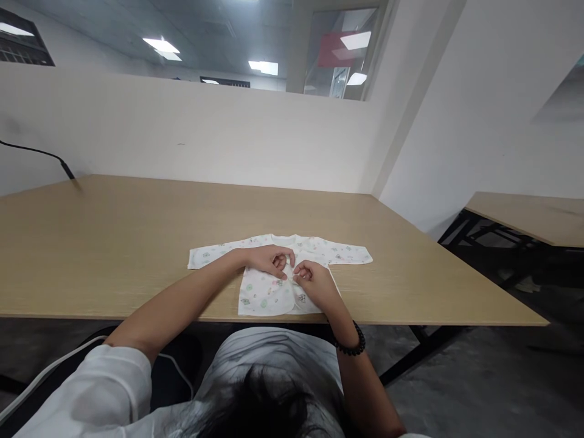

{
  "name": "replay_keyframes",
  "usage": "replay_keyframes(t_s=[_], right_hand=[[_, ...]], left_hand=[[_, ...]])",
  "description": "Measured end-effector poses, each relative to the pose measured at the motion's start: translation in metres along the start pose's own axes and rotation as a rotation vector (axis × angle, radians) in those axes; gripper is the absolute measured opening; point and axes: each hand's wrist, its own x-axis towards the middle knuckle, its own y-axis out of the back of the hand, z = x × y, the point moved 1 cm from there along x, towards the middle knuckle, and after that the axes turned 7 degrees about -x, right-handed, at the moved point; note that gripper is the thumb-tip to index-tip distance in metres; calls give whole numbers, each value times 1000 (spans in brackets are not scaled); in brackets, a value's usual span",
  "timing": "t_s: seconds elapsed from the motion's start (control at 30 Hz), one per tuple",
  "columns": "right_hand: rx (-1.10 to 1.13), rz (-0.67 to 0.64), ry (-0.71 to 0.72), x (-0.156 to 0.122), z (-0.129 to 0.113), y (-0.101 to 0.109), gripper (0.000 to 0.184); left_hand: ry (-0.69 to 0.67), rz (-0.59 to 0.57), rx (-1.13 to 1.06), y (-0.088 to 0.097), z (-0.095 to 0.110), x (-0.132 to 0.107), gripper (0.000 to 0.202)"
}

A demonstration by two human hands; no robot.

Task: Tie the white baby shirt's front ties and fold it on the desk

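Observation:
A white long-sleeved baby shirt [267, 292] with a small coloured print lies flat and spread on the light wood table [114, 243], its sleeves stretched out to both sides. My left hand [269, 261] and my right hand [310, 281] meet at the middle of its front, fingertips pinching the cloth at the front opening. A small fastening or tie may lie between my fingers, but they hide it. A black beaded bracelet [352, 340] circles my right wrist.
The table's near edge runs just below the shirt, and a white wall stands behind its far edge. A black cable [36, 151] hangs at the back left. Another wooden table [529, 218] stands to the right, above a grey floor.

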Motion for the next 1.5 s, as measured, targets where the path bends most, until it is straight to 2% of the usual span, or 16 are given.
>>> replay_keyframes(t_s=[0.1, 0.2, 0.37, 0.43, 0.53, 0.63, 0.8, 0.9, 1.0, 1.03, 1.1, 1.17, 1.23, 1.33, 1.4, 1.5], right_hand=[[-35, -39, 69, -1, -1, 1, 12], [-78, -27, 141, -4, -2, 4, 14], [-204, -59, 359, -28, -14, 6, 26], [-361, -106, 385, -43, -20, 3, 43], [-558, -148, 394, -62, -28, -2, 68], [-627, -148, 408, -70, -32, -7, 89], [-588, -211, 403, -75, -30, -4, 99], [-474, -390, 456, -76, -28, 18, 101], [-309, -621, 495, -59, -26, 56, 89], [-254, -632, 487, -47, -26, 69, 80], [-200, -513, 454, -10, -23, 91, 61], [-216, -333, 394, 34, -16, 102, 49], [-286, -188, 264, 76, -3, 100, 37], [-427, -144, 93, 115, 20, 83, 26], [-483, -186, 68, 123, 33, 72, 18], [-548, -195, 82, 120, 48, 64, 16]], left_hand=[[-16, -36, 68, 0, 2, -2, 33], [-43, -9, 148, 0, 2, -2, 33], [-182, 289, 479, 2, -8, 3, 46], [-96, 286, 608, 2, -16, 5, 57], [118, 164, 706, 0, -27, 7, 64], [205, 129, 732, 0, -31, 8, 65], [322, 196, 713, 4, -31, 10, 66], [365, 235, 696, 8, -32, 9, 71], [336, 251, 641, 15, -31, 7, 77], [316, 261, 607, 18, -30, 5, 78], [296, 319, 526, 27, -27, 1, 80], [332, 407, 466, 37, -26, -6, 82], [406, 467, 457, 47, -28, -15, 87], [515, 473, 507, 59, -37, -26, 89], [534, 452, 527, 65, -43, -31, 86], [476, 426, 505, 73, -48, -34, 74]])
